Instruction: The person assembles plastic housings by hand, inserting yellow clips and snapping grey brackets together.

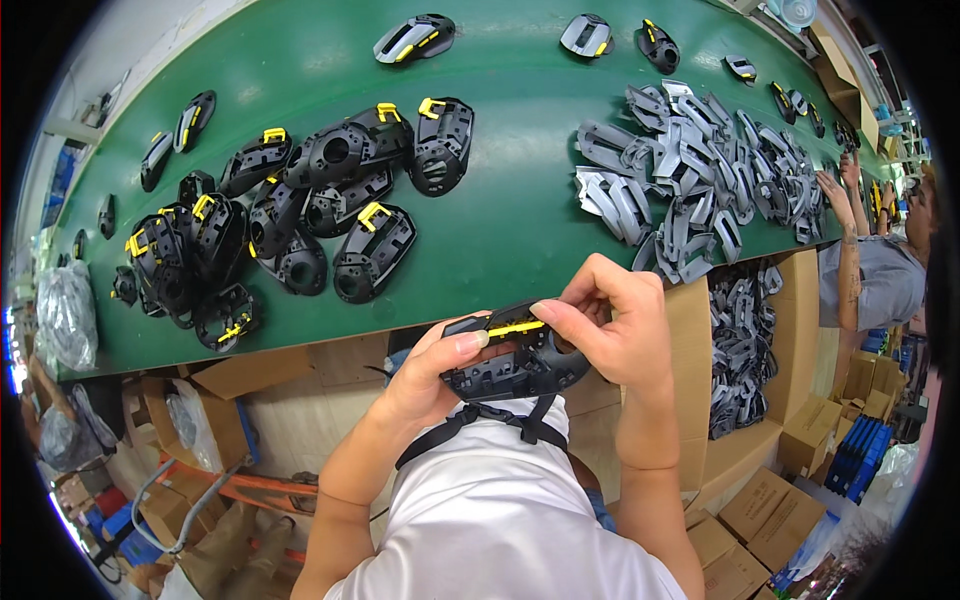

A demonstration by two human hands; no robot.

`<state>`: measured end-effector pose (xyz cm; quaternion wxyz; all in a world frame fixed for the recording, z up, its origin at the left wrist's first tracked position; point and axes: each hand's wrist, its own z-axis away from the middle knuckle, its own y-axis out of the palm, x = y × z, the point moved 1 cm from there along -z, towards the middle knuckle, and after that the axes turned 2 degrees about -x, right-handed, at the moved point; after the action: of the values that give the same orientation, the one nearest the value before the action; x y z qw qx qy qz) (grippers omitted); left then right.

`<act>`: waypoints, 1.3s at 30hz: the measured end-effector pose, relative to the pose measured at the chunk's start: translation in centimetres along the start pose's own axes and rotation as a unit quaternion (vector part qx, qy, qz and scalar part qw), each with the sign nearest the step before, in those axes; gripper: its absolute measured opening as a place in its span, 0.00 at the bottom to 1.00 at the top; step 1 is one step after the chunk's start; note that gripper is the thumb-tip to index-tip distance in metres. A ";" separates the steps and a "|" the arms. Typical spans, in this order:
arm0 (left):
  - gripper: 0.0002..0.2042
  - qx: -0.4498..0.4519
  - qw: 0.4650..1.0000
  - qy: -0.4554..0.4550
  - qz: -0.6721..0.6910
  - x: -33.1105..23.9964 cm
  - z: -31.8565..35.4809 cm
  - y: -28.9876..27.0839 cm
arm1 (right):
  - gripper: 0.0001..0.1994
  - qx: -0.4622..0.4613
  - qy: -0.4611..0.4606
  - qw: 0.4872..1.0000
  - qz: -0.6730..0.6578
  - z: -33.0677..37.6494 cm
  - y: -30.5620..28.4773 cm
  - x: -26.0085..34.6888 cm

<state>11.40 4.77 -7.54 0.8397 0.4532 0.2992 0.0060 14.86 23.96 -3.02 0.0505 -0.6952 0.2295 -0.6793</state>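
Note:
In front of my body, above the lap, I hold a black plastic housing [515, 372] shaped like a computer mouse shell. Its hollow, ribbed inside shows, and a yellow strip [516, 328] runs along its upper edge. My left hand [425, 372] is closed round the left end, thumb on the rim beside the strip. At the other end, the thumb and bent fingers of my right hand [615, 325] pinch the rim by the strip's right tip. Whether a small part sits in that pinch is hidden. Similar black housings with yellow clips [375, 250] lie on the green table [510, 215] ahead.
A heap of grey plastic covers [690, 165] covers the table's right side. More fill a cardboard box [690, 370] at my right. Several assembled grey-black shells [415, 40] lie along the far side. Another person's arm [848, 255] reaches in at right. An orange pallet jack [265, 488] stands lower left.

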 end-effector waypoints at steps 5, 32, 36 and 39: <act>0.31 0.026 0.999 -0.022 -0.022 -0.1 0.3 0.1 | 0.15 0.031 -0.002 0.999 -0.014 -0.1 -0.3 0.1; 0.27 0.100 0.982 -0.067 -0.149 -1.4 0.5 1.1 | 0.14 0.061 -0.011 0.998 -0.008 0.3 -0.6 0.2; 0.27 0.093 0.976 -0.056 -0.187 -1.7 0.8 0.9 | 0.14 0.068 -0.012 0.997 -0.021 0.4 -0.4 0.1; 0.25 0.101 0.971 -0.030 -0.214 -1.9 1.1 1.2 | 0.13 0.072 -0.011 0.997 -0.038 0.5 -0.3 0.2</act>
<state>10.71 4.06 -5.20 0.7797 0.4614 0.3631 -0.2174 15.45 24.06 -2.79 0.0772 -0.7056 0.1524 -0.6877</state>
